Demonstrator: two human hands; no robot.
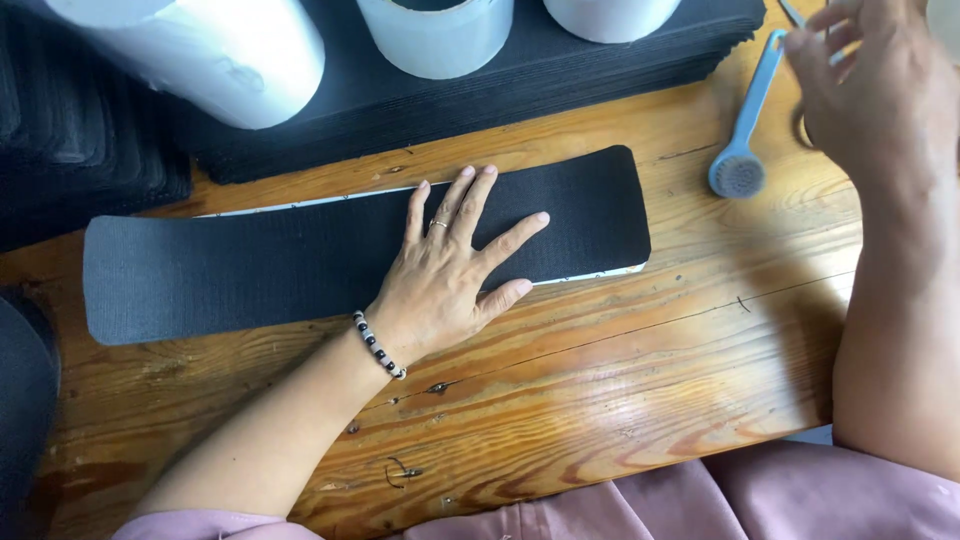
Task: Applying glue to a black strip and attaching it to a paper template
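Note:
A long black fabric strip (250, 265) with rounded ends lies across the wooden table (620, 370), with a thin white backing showing along its edges. My left hand (450, 270) presses flat on the strip's right half, fingers spread, holding nothing. My right hand (870, 90) hovers at the upper right with its fingers apart, just right of a blue brush (742, 150) lying on the table. A thin metal ring is partly hidden under that hand. I cannot tell if the hand touches it.
A stack of black fabric sheets (560, 70) lies along the far side, bearing three white rolls (200, 50). More dark material (70, 150) is piled at the left. A dark object (25, 400) sits at the left edge.

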